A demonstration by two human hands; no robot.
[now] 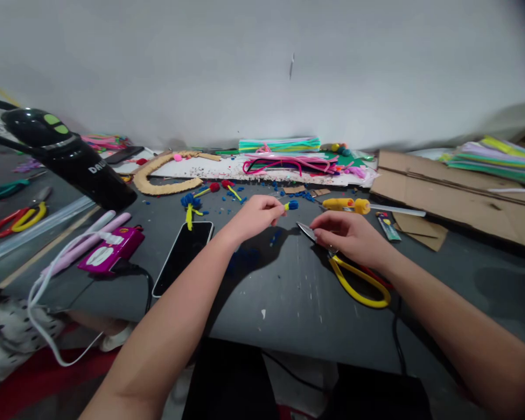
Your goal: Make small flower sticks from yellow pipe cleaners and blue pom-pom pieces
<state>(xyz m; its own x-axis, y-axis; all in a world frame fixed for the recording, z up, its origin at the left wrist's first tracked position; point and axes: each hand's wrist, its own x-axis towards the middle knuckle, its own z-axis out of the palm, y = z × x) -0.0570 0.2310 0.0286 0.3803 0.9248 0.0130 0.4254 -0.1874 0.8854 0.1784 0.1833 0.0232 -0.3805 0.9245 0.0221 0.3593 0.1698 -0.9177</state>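
In the head view my left hand (262, 216) is closed in a pinch over the middle of the table. From its fingertips sticks a short pipe cleaner piece (291, 206), yellow near the fingers and blue at the end. Just to the right, my right hand (343, 233) is closed around the blades of a pair of scissors (361, 289). The blade tips point left towards the pipe cleaner, apart from it. Yellow and red handles hang below the palm. Blue fluff clippings (304, 195) lie behind both hands.
A black phone (184, 254), a purple power box (112, 251) and a black bottle (83, 163) stand or lie left. A yellow glue gun (346, 205) is behind my right hand. Cardboard (455, 195) lies right. Several pipe cleaners (289, 165) line the back.
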